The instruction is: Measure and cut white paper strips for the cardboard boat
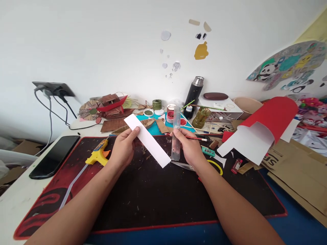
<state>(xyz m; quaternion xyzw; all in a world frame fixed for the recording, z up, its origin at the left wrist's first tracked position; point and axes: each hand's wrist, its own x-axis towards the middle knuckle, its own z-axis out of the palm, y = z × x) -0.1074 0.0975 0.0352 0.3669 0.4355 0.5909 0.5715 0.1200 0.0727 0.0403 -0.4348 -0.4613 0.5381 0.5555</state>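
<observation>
My left hand (125, 146) pinches a white paper strip (149, 141) near its upper end, thumb on top. The strip slants down to the right above the black mat. My right hand (187, 144) grips a clear plastic ruler (176, 119), held upright with the thumb across it. A thin red pencil or brush (196, 137) shows by the right hand; whether the fingers hold it I cannot tell. Scissors (184, 165) with yellow and red handles lie on the mat below the right hand, partly hidden by the forearm.
A yellow glue gun (98, 154) rests on the mat (153, 200) at left, beside a black phone (55, 154). Behind are a red model boat (112, 105), paint pots (170, 116) and a black flask (195, 92). Red curled paper (270, 115) and cardboard (301, 177) lie right.
</observation>
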